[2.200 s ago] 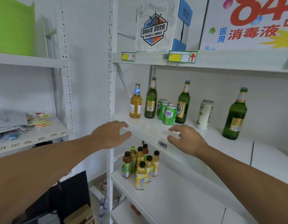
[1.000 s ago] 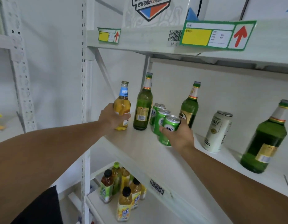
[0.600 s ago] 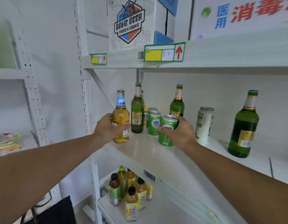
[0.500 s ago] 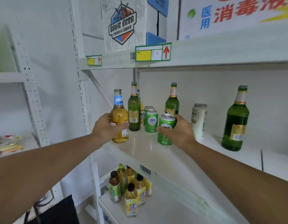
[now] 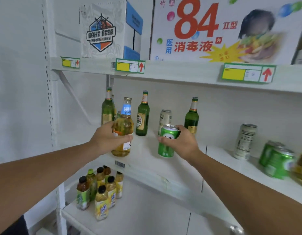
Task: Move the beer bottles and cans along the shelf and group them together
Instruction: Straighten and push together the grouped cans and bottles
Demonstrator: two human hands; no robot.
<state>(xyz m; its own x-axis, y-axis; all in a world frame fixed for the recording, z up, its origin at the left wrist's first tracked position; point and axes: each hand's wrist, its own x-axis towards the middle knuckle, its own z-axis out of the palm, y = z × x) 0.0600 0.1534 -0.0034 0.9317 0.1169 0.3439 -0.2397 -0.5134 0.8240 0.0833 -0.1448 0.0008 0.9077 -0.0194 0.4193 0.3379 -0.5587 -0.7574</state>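
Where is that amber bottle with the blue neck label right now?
The amber bottle is in the left hand, near the middle shelf's front edge, left of the green can held by the right hand.

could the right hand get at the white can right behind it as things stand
Probably not yet: the right hand is full, wrapped around the green can. The white can stands just behind with nothing between them, so once emptied the hand should reach it.

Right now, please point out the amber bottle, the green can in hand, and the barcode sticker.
amber bottle [image 5: 123, 128], head view, glass body
green can [image 5: 166, 146], head view, side wall
barcode sticker [image 5: 120, 164], head view, centre
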